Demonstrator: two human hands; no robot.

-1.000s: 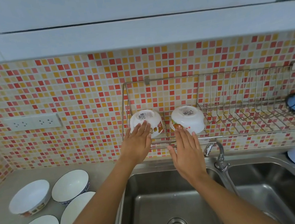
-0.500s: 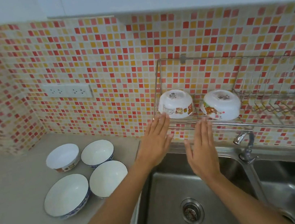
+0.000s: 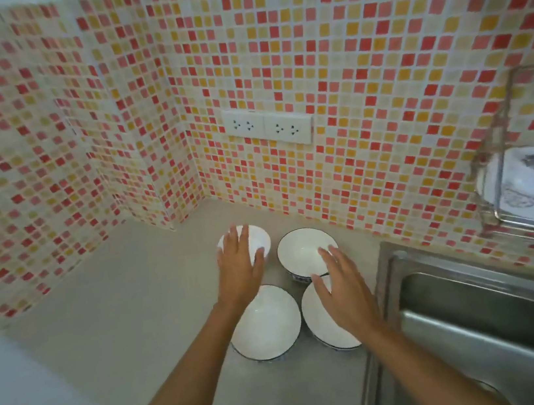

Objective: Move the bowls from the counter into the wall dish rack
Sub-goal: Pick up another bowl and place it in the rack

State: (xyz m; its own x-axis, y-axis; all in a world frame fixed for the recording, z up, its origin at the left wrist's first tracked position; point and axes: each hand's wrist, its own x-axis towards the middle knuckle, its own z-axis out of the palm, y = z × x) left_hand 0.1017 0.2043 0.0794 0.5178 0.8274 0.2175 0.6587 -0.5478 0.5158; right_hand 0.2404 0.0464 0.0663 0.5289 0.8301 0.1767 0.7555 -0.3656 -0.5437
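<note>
Several white bowls stand upright on the grey counter (image 3: 143, 309). My left hand (image 3: 240, 265) hovers open over the small far-left bowl (image 3: 259, 239), fingers spread. My right hand (image 3: 342, 286) is open above the far-right bowl (image 3: 301, 252) and the near-right bowl (image 3: 328, 329). A larger blue-rimmed bowl (image 3: 264, 322) sits near left, below my left wrist. At the right edge the wire wall dish rack (image 3: 499, 204) holds an upturned white bowl (image 3: 530, 182) with a printed pattern.
A steel sink (image 3: 482, 326) lies right of the bowls, its rim close to the near-right bowl. A double wall socket (image 3: 268, 126) sits on the mosaic tiles above the counter. The tiled wall corner stands behind on the left.
The view has swung left and down. Both hands left the rack with its two upturned bowls and moved to the bowls on the counter.
</note>
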